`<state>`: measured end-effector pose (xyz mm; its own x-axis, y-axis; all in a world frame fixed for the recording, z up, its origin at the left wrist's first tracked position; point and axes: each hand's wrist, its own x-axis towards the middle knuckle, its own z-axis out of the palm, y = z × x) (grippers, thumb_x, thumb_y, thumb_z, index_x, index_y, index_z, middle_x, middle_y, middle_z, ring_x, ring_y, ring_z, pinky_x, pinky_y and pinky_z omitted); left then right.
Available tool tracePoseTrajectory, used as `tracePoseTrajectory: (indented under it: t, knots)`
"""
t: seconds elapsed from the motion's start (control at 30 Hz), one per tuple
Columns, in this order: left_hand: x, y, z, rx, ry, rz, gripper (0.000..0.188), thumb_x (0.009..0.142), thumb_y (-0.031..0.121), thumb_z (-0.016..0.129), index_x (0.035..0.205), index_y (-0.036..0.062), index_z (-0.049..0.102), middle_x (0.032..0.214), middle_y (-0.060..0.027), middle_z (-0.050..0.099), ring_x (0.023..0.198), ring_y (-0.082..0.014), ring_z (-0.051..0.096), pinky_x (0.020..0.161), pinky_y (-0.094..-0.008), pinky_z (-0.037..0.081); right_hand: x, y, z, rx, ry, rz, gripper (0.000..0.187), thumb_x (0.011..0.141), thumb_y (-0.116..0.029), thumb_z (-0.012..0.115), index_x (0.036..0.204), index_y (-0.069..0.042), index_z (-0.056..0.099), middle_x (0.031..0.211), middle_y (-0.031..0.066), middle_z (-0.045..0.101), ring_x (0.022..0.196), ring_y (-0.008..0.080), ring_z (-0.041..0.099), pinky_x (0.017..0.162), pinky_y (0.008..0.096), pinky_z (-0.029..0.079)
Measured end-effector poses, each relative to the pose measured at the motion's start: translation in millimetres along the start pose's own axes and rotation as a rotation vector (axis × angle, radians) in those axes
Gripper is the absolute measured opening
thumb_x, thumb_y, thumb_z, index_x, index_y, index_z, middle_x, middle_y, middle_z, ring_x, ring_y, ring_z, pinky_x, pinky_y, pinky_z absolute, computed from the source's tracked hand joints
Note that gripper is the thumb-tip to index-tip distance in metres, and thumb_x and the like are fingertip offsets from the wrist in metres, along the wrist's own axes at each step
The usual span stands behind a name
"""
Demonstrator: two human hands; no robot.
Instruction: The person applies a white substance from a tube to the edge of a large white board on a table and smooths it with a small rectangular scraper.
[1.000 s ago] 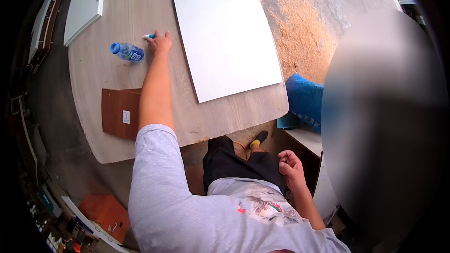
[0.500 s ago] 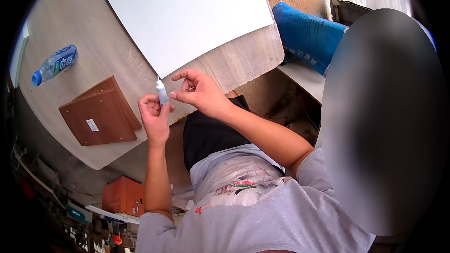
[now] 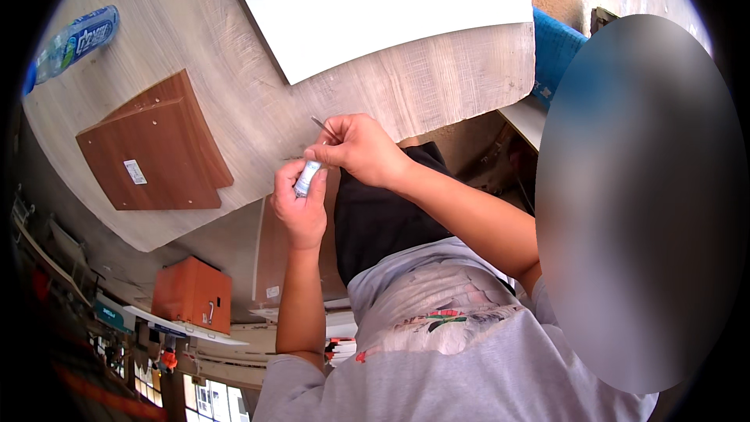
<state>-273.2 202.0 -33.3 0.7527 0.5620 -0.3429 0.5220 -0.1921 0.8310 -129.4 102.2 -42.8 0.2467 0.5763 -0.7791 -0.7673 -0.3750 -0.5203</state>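
1. Near the frame's centre, the left hand (image 3: 298,207) pinched the small tube (image 3: 308,178), probably to keep it steady.
2. The right hand (image 3: 358,148) gripped a thin grey piece (image 3: 319,123), its thumb at the tube's upper end.
3. Brown boards (image 3: 156,152) lay stacked at left, seemingly saving tabletop (image 3: 242,101) space.

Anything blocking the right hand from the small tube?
Nothing visible. The right hand is right at the upper end of the small tube, which the left hand holds. A slim grey piece sticks out at the right hand's far side, not in between.
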Motion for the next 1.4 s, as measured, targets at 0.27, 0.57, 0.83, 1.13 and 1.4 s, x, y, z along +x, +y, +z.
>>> tracePoseTrajectory:
  t: [0.27, 0.57, 0.83, 1.13, 1.4]
  knots:
    - [11, -29, -40, -0.744, -0.384, -0.465, 0.045, 0.104, 0.040, 0.040, 0.095, -0.0011, 0.056, 0.068, -0.0047, 0.049, 0.069, -0.0149, 0.048, 0.067, -0.0292, 0.038, 33, 4, 5, -0.153, -0.255, -0.266, 0.008, 0.083, -0.001, 0.068, 0.089, -0.003, 0.063, 0.088, 0.0035, 0.065, 0.078, 0.0148, 0.062, 0.071, 0.0312, 0.050]
    - [16, -42, -51, -0.935, 0.031, -0.473, 0.036, 0.104, 0.029, 0.036, 0.120, -0.0001, 0.048, 0.084, -0.0080, 0.057, 0.069, -0.0178, 0.051, 0.066, -0.0313, 0.042, 77, -17, 59, -0.907, 0.127, -0.568, 0.015, 0.078, -0.010, 0.067, 0.092, -0.005, 0.064, 0.091, 0.0117, 0.062, 0.084, 0.0331, 0.064, 0.071, 0.0419, 0.053]
    - [27, -7, -61, -0.562, -0.182, -0.262, 0.030, 0.104, 0.026, 0.047, 0.113, -0.0016, 0.056, 0.078, -0.0035, 0.056, 0.059, -0.0084, 0.047, 0.052, -0.0207, 0.037, -3, -30, 9, -0.178, -0.095, 0.009, 0.018, 0.097, -0.018, 0.056, 0.100, -0.002, 0.065, 0.066, -0.0016, 0.047, 0.060, 0.0082, 0.045, 0.052, 0.0263, 0.039]
    - [41, 37, -40, -0.444, -0.365, -0.093, 0.032, 0.096, 0.030, 0.064, 0.091, -0.0020, 0.066, 0.061, -0.0028, 0.058, 0.049, -0.0047, 0.048, 0.044, -0.0196, 0.036, -50, -53, -16, 0.285, -0.200, 0.181, 0.014, 0.101, -0.014, 0.048, 0.106, -0.004, 0.056, 0.074, 0.0018, 0.059, 0.051, 0.0043, 0.038, 0.045, 0.0194, 0.030]
    - [47, 41, -36, -0.454, -0.388, -0.106, 0.034, 0.095, 0.031, 0.065, 0.089, -0.0023, 0.067, 0.060, -0.0022, 0.057, 0.049, -0.0047, 0.048, 0.043, -0.0199, 0.034, -57, -68, -19, 0.146, -0.167, 0.061, 0.015, 0.098, -0.005, 0.050, 0.111, 0.000, 0.056, 0.089, 0.0041, 0.070, 0.058, 0.0013, 0.040, 0.051, 0.0180, 0.034]
